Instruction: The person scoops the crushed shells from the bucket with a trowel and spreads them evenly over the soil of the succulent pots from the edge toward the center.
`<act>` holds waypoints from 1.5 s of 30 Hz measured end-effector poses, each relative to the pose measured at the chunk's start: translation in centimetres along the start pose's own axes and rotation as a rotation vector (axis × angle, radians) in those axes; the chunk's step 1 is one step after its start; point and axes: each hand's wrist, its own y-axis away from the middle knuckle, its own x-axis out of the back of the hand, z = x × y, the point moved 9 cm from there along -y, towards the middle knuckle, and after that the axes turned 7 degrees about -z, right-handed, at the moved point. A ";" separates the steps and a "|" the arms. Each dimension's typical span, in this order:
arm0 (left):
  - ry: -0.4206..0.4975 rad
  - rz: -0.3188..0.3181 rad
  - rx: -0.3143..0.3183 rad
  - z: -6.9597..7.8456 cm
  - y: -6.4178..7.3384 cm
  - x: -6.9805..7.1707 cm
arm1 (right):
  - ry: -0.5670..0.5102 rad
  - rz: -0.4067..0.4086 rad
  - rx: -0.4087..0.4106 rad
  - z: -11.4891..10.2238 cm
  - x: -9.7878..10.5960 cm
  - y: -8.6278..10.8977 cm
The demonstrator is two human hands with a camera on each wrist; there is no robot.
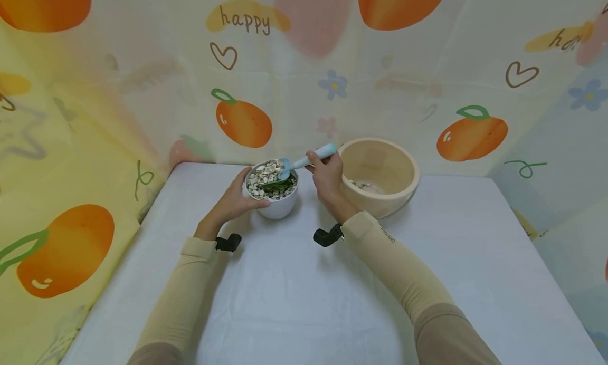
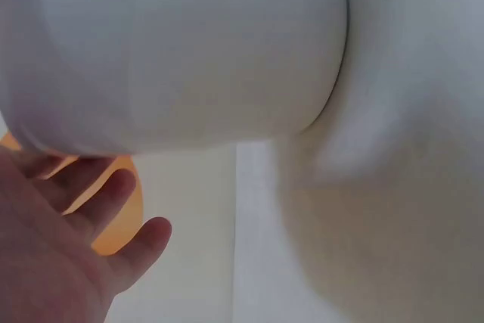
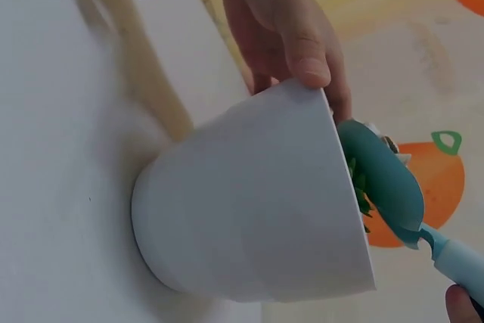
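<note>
A white flower pot [image 1: 277, 210] stands on the table, filled with pale pebbles [image 1: 260, 176] around a small green plant [image 1: 281, 188]. My left hand [image 1: 231, 200] holds the pot's rim from the left, thumb at the front and fingers behind. In my right hand [image 1: 329, 179] is the handle of a light blue trowel [image 1: 311, 157]. The trowel's scoop [image 3: 384, 179] lies over the pot's opening beside the leaves, with some pebbles showing at it. From the left wrist, the pot's smooth side [image 2: 181, 51] fills the upper part of the view.
Just right of the right hand stands a round beige tub [image 1: 380, 199] with a few pebbles [image 1: 362, 185] at its bottom. A white cloth [image 1: 294, 301] covers the table. Behind and to the sides hang sheets [image 1: 294, 90] printed with oranges.
</note>
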 end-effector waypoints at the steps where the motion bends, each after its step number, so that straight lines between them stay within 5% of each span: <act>1: -0.006 -0.009 -0.003 0.1 0.0 0.1 | 0.011 -0.004 0.004 -0.1 -0.1 0.0; 9: -0.014 -0.094 0.006 -0.3 -0.7 0.4 | 0.056 -0.030 0.001 -0.1 -0.5 -0.3; 20: -0.010 -0.026 0.020 0.1 -0.2 0.0 | 0.135 -0.056 0.001 -0.5 -0.8 -0.2; 28: -0.105 -0.071 0.008 0.9 -0.2 0.2 | 0.207 -0.057 0.037 -1.1 -1.2 0.3; 33: -0.082 -0.088 0.013 0.6 -0.4 0.2 | 0.285 -0.048 0.079 -1.5 -1.5 1.0; 45: -0.011 0.041 -0.021 0.9 0.5 -0.5 | 0.359 -0.028 0.154 -1.9 -1.7 1.7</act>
